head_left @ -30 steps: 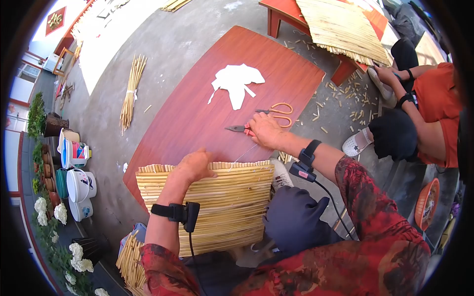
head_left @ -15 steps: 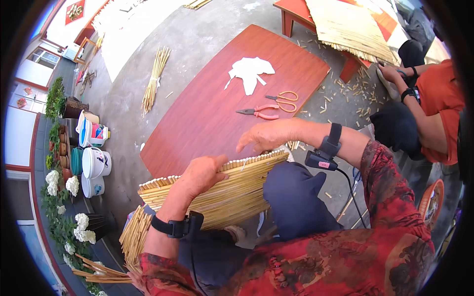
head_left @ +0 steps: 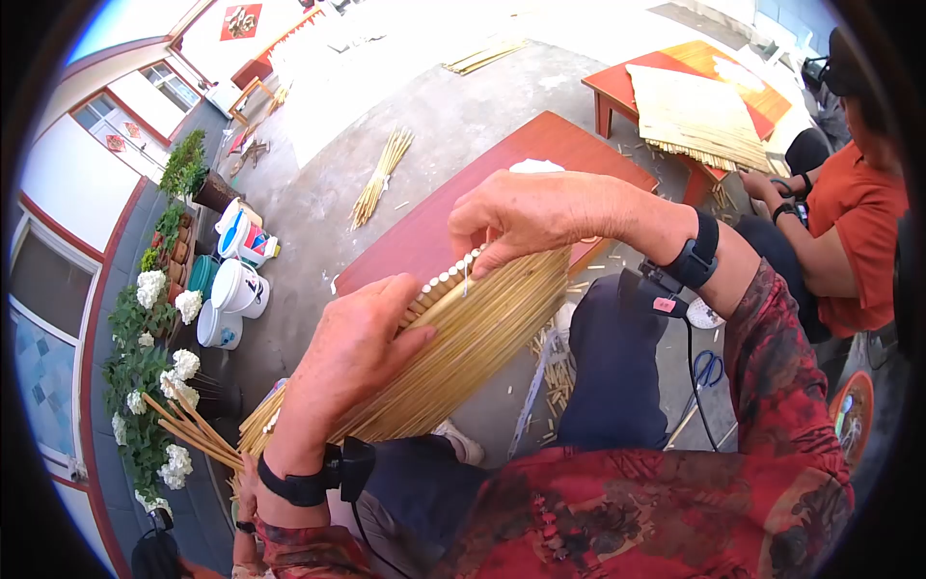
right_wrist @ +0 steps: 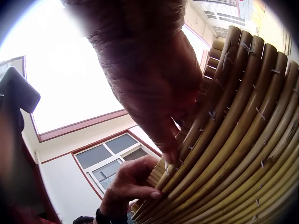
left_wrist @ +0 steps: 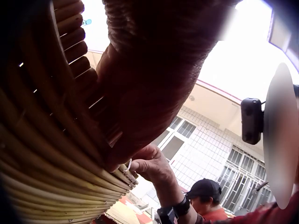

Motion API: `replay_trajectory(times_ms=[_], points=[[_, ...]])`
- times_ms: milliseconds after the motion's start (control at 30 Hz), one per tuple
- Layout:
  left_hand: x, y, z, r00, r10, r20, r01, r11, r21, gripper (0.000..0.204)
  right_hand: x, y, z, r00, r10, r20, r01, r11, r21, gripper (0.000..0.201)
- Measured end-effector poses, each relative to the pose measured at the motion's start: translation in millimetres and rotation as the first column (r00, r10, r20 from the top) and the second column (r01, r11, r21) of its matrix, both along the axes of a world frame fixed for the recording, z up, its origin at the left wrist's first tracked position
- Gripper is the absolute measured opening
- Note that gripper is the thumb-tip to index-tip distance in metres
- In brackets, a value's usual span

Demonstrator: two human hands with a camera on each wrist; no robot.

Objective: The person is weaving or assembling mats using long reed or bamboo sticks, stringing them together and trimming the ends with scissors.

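Note:
I hold a mat of yellow reed stalks (head_left: 473, 333) raised on edge above my lap. My left hand (head_left: 362, 333) grips its near upper edge, thumb on the face and fingers behind. My right hand (head_left: 526, 217) curls over the far top edge, where a short white thread (head_left: 465, 277) hangs by the stalk ends. In the left wrist view the mat (left_wrist: 42, 140) curves below my left hand (left_wrist: 154, 70), and the right hand (left_wrist: 148, 165) pinches at the corner. The right wrist view shows my right hand (right_wrist: 149, 79) on the mat (right_wrist: 243, 140), with the left hand (right_wrist: 131, 183) below it.
A red-brown board (head_left: 424, 236) lies on the concrete beyond the mat. A second mat (head_left: 694, 111) covers a red table, with a person in an orange shirt (head_left: 858, 222) beside it. A reed bundle (head_left: 381, 179), buckets (head_left: 236, 285), flower pots (head_left: 154, 289) and blue scissors (head_left: 709, 367) are around.
The mat has come up off the board and my lap and tilted on edge. My right hand left the thread near the pliers and took the mat's top edge.

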State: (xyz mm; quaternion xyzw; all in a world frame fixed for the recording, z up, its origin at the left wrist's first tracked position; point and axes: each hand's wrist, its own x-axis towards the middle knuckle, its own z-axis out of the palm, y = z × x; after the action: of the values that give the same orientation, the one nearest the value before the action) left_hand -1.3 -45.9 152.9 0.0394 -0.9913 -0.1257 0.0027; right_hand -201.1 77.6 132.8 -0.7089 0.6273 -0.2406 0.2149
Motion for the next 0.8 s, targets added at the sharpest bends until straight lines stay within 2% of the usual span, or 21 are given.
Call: replay_trajectory(times_ms=[33, 67, 167, 233, 300, 333, 367, 433, 467, 533, 567, 633, 667, 700, 767, 800], points=[[6.6, 6.2, 6.9, 0.999, 0.028, -0.019, -0.029, 1.000, -0.006, 0.025, 4.0, 3.1, 10.3, 0.994, -0.038, 0.101, 0.035, 0.999, 0.029, 0.024], [12.7, 11.5, 13.0, 0.998, 0.057, -0.039, -0.057, 0.998, -0.011, 0.030, 9.3, 4.8, 14.4, 0.995, -0.029, 0.091, 0.027, 0.999, 0.023, 0.024], [28.2, 18.7, 28.3, 0.992, 0.064, -0.108, -0.068, 0.997, -0.035, 0.024, 23.8, 9.4, 27.5, 0.992, 0.048, -0.119, -0.086, 0.935, -0.343, 0.017], [38.2, 24.9, 39.7, 0.986, 0.097, -0.132, -0.100, 0.995, -0.022, 0.026, 36.6, 16.6, 38.8, 0.985, 0.007, -0.175, -0.075, 0.921, -0.383, 0.013], [49.7, 32.8, 50.1, 0.966, 0.156, -0.204, -0.171, 0.984, -0.055, 0.027, 45.6, 14.4, 43.0, 0.896, -0.134, -0.423, -0.235, 0.665, -0.709, 0.012], [53.8, 33.0, 52.6, 0.961, 0.178, -0.211, -0.192, 0.980, -0.047, 0.029, 52.0, 16.2, 45.9, 0.866, -0.181, -0.466, -0.276, 0.605, -0.747, 0.012], [58.7, 33.7, 54.2, 0.959, 0.185, -0.216, -0.199, 0.979, -0.045, 0.029, 57.4, 15.1, 47.7, 0.865, -0.175, -0.471, -0.284, 0.603, -0.745, 0.012], [64.5, 34.1, 53.5, 0.914, 0.219, -0.342, -0.268, 0.958, -0.103, 0.029, 66.2, 12.8, 48.0, 0.827, -0.281, -0.486, -0.320, 0.476, -0.819, 0.011], [66.4, 30.0, 50.2, 0.897, 0.239, -0.371, -0.292, 0.952, -0.094, 0.029, 69.0, 11.4, 46.6, 0.830, -0.271, -0.488, -0.316, 0.492, -0.811, 0.011], [69.0, 26.5, 45.9, 0.862, 0.266, -0.431, -0.337, 0.937, -0.096, 0.027, 74.6, 8.7, 42.6, 0.735, -0.395, -0.551, -0.385, 0.425, -0.819, 0.010], [69.8, 27.8, 42.0, 0.844, 0.284, -0.454, -0.355, 0.932, -0.078, 0.026, 78.7, 11.1, 40.6, 0.715, -0.416, -0.563, -0.374, 0.453, -0.809, 0.010], [69.5, 27.7, 30.8, 0.808, 0.288, -0.514, -0.363, 0.931, -0.049, 0.025, 86.1, 10.8, 33.4, 0.724, -0.459, -0.515, -0.231, 0.541, -0.808, 0.011], [69.3, 22.1, 23.7, 0.799, 0.301, -0.521, -0.374, 0.927, -0.038, 0.026, 85.7, 6.7, 27.2, 0.747, -0.436, -0.502, -0.207, 0.566, -0.798, 0.010], [68.2, 18.0, 16.9, 0.801, 0.315, -0.510, -0.378, 0.925, -0.023, 0.026, 85.5, 3.3, 20.1, 0.753, -0.422, -0.505, -0.205, 0.579, -0.789, 0.010], [63.9, 8.3, 1.6, 0.766, 0.365, -0.529, -0.445, 0.895, -0.027, 0.028, 83.7, -4.7, 4.2, 0.654, -0.501, -0.568, -0.226, 0.586, -0.778, 0.009], [62.3, -0.3, -10.5, 0.788, 0.370, -0.492, -0.456, 0.888, -0.061, 0.028, 84.7, -8.9, 0.2, 0.694, -0.421, -0.585, -0.284, 0.586, -0.759, 0.009]])
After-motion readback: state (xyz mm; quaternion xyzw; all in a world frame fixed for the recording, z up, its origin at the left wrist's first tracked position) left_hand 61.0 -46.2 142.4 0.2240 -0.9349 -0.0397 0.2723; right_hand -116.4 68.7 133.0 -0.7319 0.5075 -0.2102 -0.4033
